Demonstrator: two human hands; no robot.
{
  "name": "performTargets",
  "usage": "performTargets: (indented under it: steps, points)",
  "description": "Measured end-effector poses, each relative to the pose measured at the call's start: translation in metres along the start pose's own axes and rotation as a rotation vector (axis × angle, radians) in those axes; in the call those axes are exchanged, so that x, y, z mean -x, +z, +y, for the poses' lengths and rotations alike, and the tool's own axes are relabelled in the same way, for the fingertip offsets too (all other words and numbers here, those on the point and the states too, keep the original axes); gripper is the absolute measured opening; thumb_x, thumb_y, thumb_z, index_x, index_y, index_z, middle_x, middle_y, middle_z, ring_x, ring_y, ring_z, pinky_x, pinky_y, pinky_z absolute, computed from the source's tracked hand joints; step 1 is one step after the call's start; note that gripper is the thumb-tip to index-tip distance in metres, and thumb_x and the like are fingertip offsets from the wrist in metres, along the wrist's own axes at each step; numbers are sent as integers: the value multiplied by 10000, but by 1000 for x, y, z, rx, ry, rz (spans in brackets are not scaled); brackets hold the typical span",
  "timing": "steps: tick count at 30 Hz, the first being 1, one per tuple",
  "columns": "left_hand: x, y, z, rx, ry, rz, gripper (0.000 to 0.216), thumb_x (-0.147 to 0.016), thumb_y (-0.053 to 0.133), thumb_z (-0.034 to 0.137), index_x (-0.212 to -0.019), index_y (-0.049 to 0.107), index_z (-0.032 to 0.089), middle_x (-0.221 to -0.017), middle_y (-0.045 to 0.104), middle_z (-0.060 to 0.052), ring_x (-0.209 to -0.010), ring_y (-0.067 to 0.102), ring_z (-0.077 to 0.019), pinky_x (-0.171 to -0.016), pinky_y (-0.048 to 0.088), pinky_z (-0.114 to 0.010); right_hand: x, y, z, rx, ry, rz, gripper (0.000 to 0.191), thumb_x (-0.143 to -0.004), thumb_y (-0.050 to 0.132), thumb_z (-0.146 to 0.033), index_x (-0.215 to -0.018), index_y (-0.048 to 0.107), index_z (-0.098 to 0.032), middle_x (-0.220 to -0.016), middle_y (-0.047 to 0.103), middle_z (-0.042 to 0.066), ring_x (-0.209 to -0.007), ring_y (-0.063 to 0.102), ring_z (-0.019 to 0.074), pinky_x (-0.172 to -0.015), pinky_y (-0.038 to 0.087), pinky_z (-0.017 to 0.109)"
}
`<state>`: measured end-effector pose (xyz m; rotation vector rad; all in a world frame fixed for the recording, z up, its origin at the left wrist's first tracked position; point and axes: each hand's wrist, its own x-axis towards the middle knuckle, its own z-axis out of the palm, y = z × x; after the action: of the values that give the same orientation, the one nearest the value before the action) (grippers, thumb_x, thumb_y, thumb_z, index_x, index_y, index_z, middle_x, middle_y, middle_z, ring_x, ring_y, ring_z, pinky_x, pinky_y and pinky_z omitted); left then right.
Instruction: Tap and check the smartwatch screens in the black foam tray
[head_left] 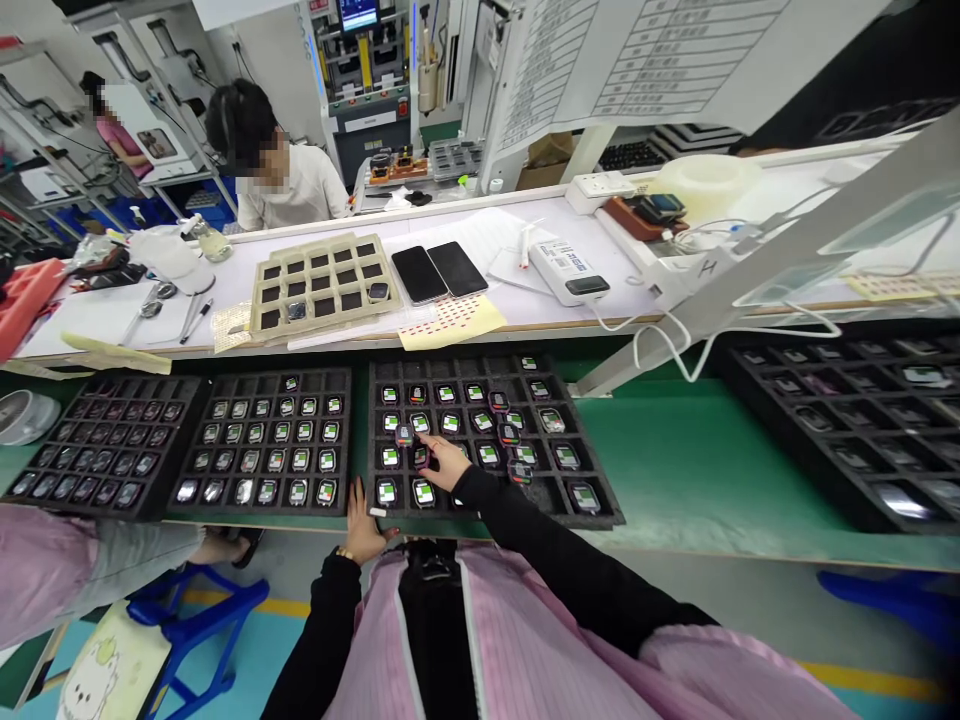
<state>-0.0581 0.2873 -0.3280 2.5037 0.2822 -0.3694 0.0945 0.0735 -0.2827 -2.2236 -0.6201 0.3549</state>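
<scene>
My right hand reaches over the middle foam tray, its thumb and fingers closed round a small smartwatch. Another watch sits just beyond those fingertips, raised on top of the tray. Several watches with green-and-white screens fill the tray's compartments, and a few with dark screens, such as one watch, lie over the dividers to the right. At the bench's front edge, my left hand rests with fingers stretched out beside the tray's near left corner, holding nothing. A small white piece lies next to it.
Two more watch-filled trays stand left, the nearer tray close by. Another dark tray is far right on the green bench. The shelf above holds a beige tray and two phones. A slanted white post crosses the right side.
</scene>
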Motion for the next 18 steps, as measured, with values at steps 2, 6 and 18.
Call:
performTargets:
  steps: [2,6,18]
  points:
    - [0,0,0,5,-10,-1,1088,-624,720,378,-1507,148,105,-1619,-18,-155,-1487,-39,-309,-1210,109,-449,1,-5,5,-21,7,-3,781,-688,681,-79,-1420,426,-179,-1252,584,149,-1066,638,245,-895,563,391]
    - [1,0,0,6,-27,-3,1097,-621,724,359,-1515,128,140,-1622,-16,-136,-1488,-47,-297,-1206,114,-455,-4,-15,12,-30,17,-10,781,-690,615,-24,-1426,419,-197,-1229,610,121,-873,695,176,-714,612,285]
    - [1,-1,3,-23,-41,-34,1082,-628,725,347,-1510,147,105,-1618,-21,-163,-1486,-73,-294,-1204,63,-429,-59,-32,13,165,-59,120,874,-775,441,-108,-1531,6,-50,-1405,521,152,-1384,362,272,-1154,293,512]
